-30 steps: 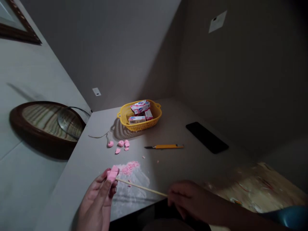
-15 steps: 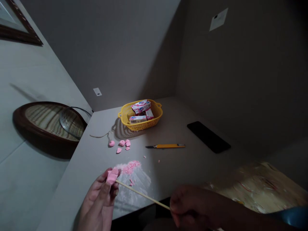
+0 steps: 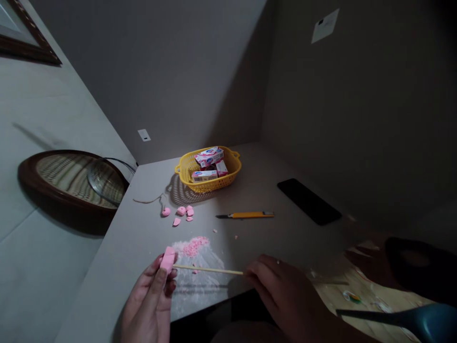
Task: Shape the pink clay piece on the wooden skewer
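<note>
My left hand [image 3: 152, 295] is closed around a pink piece of soap [image 3: 168, 258] near the front of the table. A thin wooden stick [image 3: 210, 270] runs level from the soap to my right hand [image 3: 274, 290], whose fingers pinch its other end. Whether the tip enters the soap or only touches it, I cannot tell. Just beyond lie pink shavings [image 3: 194, 246] and a patch of white powder [image 3: 203, 281]. Several soap chunks [image 3: 181, 211] sit farther back, one with a string [image 3: 148, 201] beside it.
A craft knife [image 3: 246, 215] lies mid-table, blade pointing left. Behind it stands a yellow basket [image 3: 200, 188] of small boxes [image 3: 204, 176]. A black phone-like slab [image 3: 309, 201] lies right. At far right is another person's dim hand [image 3: 371, 264].
My right hand has risen, swinging the stick from a downward slant to nearly level. The soap has turned more upright in my left hand. Another person's hand has appeared at the right.
</note>
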{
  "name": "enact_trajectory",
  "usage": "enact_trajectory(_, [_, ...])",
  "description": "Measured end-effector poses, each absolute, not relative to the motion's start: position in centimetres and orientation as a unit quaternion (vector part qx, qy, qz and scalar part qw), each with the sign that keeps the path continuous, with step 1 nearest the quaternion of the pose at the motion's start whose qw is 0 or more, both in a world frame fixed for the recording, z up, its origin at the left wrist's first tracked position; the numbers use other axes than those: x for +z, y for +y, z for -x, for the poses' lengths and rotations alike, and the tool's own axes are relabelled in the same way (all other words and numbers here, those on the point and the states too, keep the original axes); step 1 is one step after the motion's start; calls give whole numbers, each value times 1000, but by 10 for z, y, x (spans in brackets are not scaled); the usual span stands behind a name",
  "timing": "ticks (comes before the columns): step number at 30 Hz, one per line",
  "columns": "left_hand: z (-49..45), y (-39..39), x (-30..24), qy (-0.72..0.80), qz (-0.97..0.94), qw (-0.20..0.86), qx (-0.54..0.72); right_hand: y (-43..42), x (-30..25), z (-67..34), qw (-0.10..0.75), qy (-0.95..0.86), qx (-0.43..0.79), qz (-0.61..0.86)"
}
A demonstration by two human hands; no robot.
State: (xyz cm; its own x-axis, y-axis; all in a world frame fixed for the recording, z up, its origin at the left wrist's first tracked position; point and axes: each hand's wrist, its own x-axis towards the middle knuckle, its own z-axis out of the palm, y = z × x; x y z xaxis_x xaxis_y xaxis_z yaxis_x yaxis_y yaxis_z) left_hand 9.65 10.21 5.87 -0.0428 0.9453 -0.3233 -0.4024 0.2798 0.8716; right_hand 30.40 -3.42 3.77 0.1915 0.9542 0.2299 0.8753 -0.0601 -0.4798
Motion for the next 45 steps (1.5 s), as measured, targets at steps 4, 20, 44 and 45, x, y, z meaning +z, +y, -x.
enact_trajectory(4, [-92, 100, 56, 475, -276, 647, 529, -32, 50, -299, 289, -546, 346, 706])
enact_trajectory(20, [-80, 100, 57, 479, -286, 646, 520, -34, 63, -289, 262, -558, 301, 728])
enact_trajectory(44, [-95, 86, 60, 443, -311, 654, 528, -36, 37, -302, 248, -550, 378, 702])
enact_trajectory(45, [-94, 87, 60, 446, -330, 648, 522, -37, 37, -303, 242, -542, 399, 699])
